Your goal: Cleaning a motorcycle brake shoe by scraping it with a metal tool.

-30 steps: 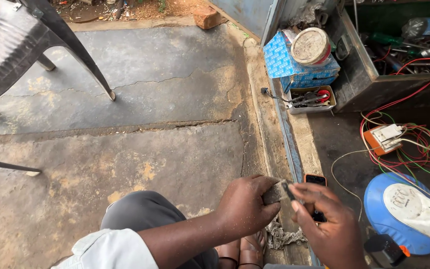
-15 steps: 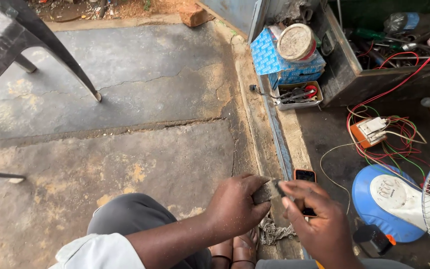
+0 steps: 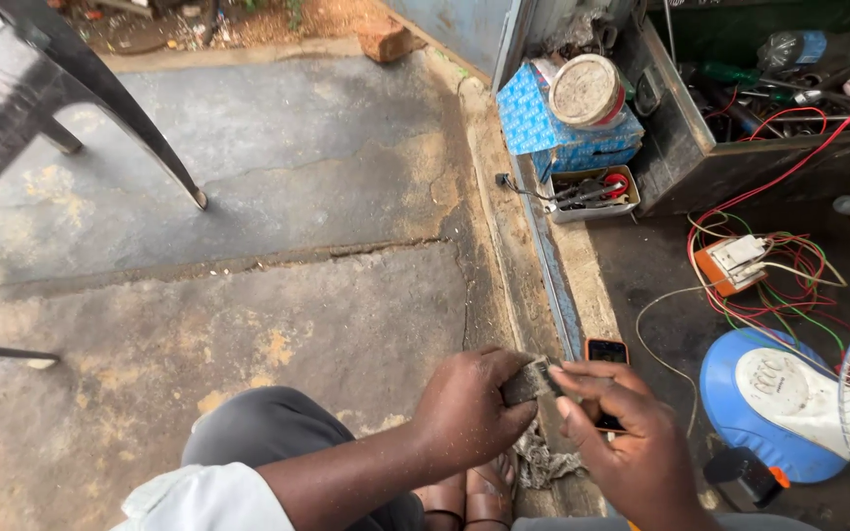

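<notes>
Hands barely shifted since the earlier frame; camera drifted slightly, same grip. Small dark grey block sits between both hands, over the sandalled feet. Left hand is curled round it, pinching it at the fingertips. Right hand pinches a thin dark piece against the block's end; can't tell what that piece is. Progress: block looks dusty, work on it appears mid-way, nothing set down yet. Phone lies just beyond the right hand. Blue fan base to the right, tangled wires past it, metal toolbox at top right.
</notes>
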